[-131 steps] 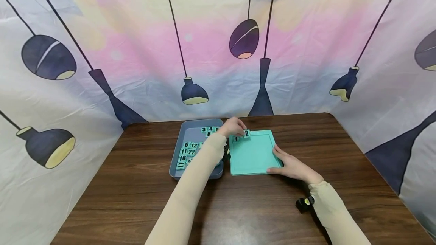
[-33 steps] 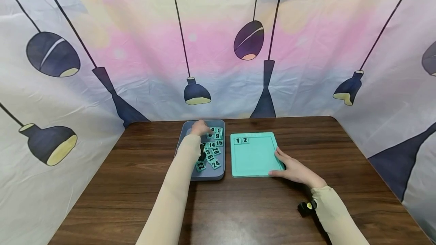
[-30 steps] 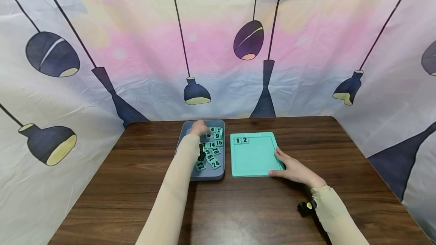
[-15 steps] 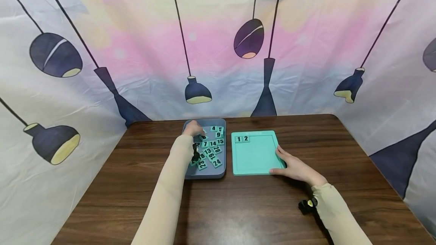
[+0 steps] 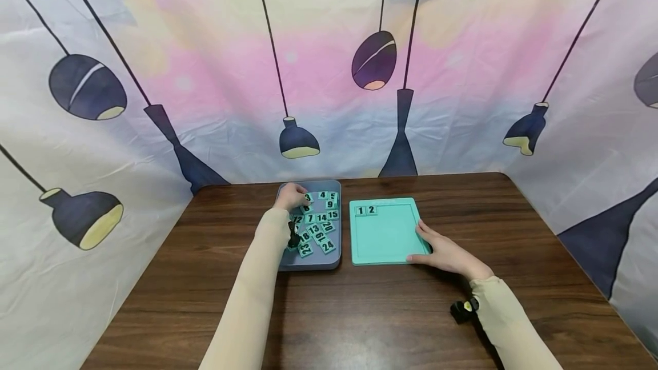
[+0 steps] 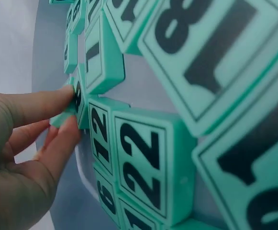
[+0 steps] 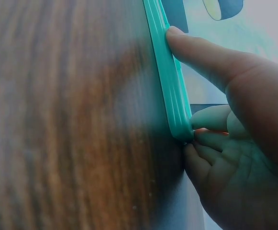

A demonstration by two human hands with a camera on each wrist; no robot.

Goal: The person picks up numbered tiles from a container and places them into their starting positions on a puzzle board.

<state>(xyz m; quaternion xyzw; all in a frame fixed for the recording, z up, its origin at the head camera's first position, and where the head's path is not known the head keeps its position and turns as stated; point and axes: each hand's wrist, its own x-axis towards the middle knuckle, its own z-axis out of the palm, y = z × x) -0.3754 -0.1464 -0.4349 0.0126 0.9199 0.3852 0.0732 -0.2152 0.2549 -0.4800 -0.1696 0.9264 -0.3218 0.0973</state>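
In the head view my left hand (image 5: 292, 196) is over the far left part of the grey-blue tray (image 5: 315, 263). Its thumb and fingers pinch a small teal number tile marked 3 (image 5: 308, 197). In the left wrist view, that tile (image 6: 60, 118) shows between the fingertips, right beside the tile marked 8 (image 6: 79, 96). A flat square teal puzzle board (image 5: 384, 238) lies right of the tray, with tiles 1 (image 5: 360, 210) and 2 (image 5: 372, 210) side by side in its far left corner. My right hand (image 5: 447, 251) holds the board's near right corner, thumb at the front edge, fingers along the right side.
Several more number tiles lie loose in the tray, among them tile 22 (image 6: 141, 163) and tile 24 (image 5: 327, 245). Tray and board stand apart on a brown wooden table (image 5: 360, 313). A cloth printed with lamps (image 5: 216, 73) hangs behind it.
Tile 2 has gone down onto the board beside tile 1. My left hand went back to the tray, shifted left there, and now has tile 3. My right hand stayed at the board's corner.
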